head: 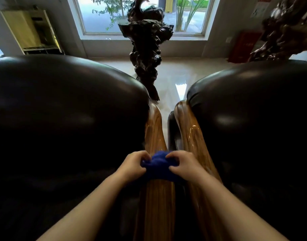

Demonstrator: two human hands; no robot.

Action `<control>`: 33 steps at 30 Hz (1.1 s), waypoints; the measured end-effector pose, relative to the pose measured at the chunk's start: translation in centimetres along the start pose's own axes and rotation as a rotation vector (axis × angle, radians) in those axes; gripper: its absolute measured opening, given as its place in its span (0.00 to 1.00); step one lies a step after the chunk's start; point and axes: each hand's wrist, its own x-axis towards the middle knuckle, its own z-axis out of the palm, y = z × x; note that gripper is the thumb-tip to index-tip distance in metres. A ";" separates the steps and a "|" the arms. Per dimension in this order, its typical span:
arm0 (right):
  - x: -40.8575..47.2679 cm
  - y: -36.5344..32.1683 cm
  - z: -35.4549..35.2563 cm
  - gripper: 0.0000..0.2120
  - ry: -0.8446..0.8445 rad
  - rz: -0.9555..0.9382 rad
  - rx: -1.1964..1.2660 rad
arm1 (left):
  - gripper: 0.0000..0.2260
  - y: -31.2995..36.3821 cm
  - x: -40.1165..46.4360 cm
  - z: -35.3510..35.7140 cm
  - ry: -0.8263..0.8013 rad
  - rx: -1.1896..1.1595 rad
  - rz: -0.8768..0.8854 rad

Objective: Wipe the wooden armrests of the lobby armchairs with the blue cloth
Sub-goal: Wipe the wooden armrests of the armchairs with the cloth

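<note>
Hands meet over the polished wooden armrest (pixel 156 129) of the left-hand armchair (pixel 62 119), with a blue cloth (pixel 158 166) bunched between them. The left hand (pixel 134 165) curls its fingers over the cloth's left end, thumb tucked under the edge, so it is closed on the fabric. The right hand (pixel 181 164) does the same at the right end, fingers bent down into the cloth and gripping it. The cloth drapes across the top of the armrest about halfway along its length, touching the wood and hanging a little over both sides.

Just beside it runs the wooden armrest (pixel 192 136) of the second armchair (pixel 253 127), bare of cloth, with a narrow gap between the two. Both chairs have dark, glossy leather backs. Beyond the gap stands a dark gnarled wood carving (pixel 145 49) on a shiny pale floor (pixel 173 80), in front of a window (pixel 142 14).
</note>
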 end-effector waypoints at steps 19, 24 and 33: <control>9.8 7.3 13.7 0.30 0.439 0.144 -0.127 | 0.24 -9.9 9.1 13.3 0.377 0.169 -0.079; 15.4 6.4 9.6 0.31 0.368 0.145 -0.124 | 0.28 -7.7 14.6 9.8 0.422 0.200 -0.092; 11.9 9.3 9.5 0.31 0.046 -0.113 0.057 | 0.33 -10.2 12.0 8.0 -0.090 0.126 0.047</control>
